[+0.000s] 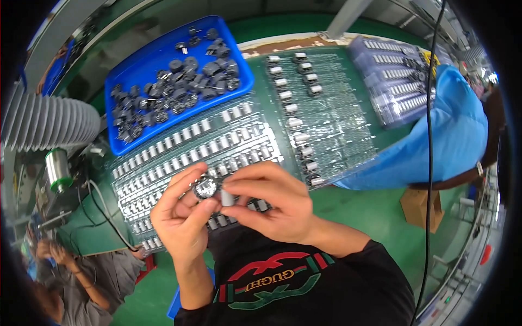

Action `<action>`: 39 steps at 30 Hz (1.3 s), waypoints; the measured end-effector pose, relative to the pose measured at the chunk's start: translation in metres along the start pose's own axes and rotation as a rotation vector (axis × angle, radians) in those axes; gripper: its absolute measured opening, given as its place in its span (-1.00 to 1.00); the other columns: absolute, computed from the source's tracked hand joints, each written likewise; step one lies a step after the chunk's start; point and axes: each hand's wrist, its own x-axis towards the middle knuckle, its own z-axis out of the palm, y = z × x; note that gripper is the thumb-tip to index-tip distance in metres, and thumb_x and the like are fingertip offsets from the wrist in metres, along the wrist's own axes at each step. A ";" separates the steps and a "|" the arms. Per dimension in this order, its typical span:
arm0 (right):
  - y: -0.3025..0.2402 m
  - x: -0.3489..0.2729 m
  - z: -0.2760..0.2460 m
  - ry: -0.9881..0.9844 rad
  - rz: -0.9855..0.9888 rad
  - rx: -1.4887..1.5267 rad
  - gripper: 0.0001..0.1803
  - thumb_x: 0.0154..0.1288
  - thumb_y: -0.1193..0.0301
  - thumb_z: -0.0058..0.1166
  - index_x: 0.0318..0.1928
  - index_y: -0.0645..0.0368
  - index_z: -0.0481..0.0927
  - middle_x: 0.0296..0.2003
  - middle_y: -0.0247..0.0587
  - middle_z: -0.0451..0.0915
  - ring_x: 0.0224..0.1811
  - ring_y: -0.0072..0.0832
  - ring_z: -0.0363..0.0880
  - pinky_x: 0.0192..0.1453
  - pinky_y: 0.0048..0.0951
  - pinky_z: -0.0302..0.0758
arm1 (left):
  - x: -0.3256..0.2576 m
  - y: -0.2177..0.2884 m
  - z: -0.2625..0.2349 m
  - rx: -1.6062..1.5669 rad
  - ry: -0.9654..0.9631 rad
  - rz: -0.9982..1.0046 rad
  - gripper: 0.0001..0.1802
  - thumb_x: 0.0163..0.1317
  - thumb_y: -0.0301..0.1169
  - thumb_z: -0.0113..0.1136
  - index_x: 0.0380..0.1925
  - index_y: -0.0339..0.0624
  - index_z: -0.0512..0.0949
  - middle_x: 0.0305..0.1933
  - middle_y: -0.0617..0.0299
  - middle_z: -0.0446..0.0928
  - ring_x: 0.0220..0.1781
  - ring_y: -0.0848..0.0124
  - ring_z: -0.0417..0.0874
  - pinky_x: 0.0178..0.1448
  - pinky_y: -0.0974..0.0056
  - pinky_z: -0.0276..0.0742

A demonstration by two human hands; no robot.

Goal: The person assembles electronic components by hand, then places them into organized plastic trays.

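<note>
Both hands meet over the near part of a clear tray (187,142) with rows of small silver cylinders. My left hand (182,217) is closed around a round black part (205,186) whose shiny metallic face points up. Right beside it, my right hand (274,204) pinches a small silver cylinder (227,198) between thumb and fingers. The cylinder is close to the black part; whether they touch I cannot tell. Beyond the tray is a blue bin (247,81) holding many loose black round parts (187,81).
A second clear tray (340,117) carries silver cylinders on black bases. Stacked filled trays (391,81) stand at the far right beside a person's blue sleeve (451,119). A grey corrugated hose (51,122) lies left. A black cable (428,136) hangs at right, near a cardboard box (421,209).
</note>
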 end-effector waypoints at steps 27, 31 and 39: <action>-0.021 0.007 -0.012 -0.134 -0.151 -0.178 -0.60 -0.13 0.54 0.48 -0.18 0.32 0.70 -0.21 -0.12 0.59 -0.30 -0.37 0.65 -0.30 -0.50 0.61 | -0.005 -0.013 -0.008 -0.356 -0.249 0.064 -0.54 0.00 -0.65 0.41 -0.04 -0.49 0.54 0.07 -0.22 0.47 0.07 -0.07 0.62 0.11 0.01 0.68; -0.016 0.007 -0.010 -0.095 -0.189 -0.159 -0.55 -0.18 0.57 0.48 -0.15 0.31 0.70 -0.26 -0.16 0.60 -0.35 -0.42 0.64 -0.38 -0.52 0.55 | -0.005 -0.009 -0.004 -0.268 -0.229 -0.002 -0.50 -0.06 -0.53 0.50 -0.05 -0.34 0.57 -0.01 -0.13 0.52 -0.01 0.05 0.66 0.17 -0.04 0.62; -0.019 0.008 -0.012 -0.123 -0.190 -0.149 -0.55 -0.18 0.58 0.49 -0.16 0.32 0.69 -0.23 -0.16 0.60 -0.29 -0.38 0.68 -0.34 -0.49 0.60 | -0.005 -0.009 -0.003 -0.285 -0.224 -0.015 -0.49 -0.08 -0.50 0.52 -0.08 -0.36 0.57 -0.03 -0.18 0.52 -0.04 0.04 0.67 0.14 -0.05 0.64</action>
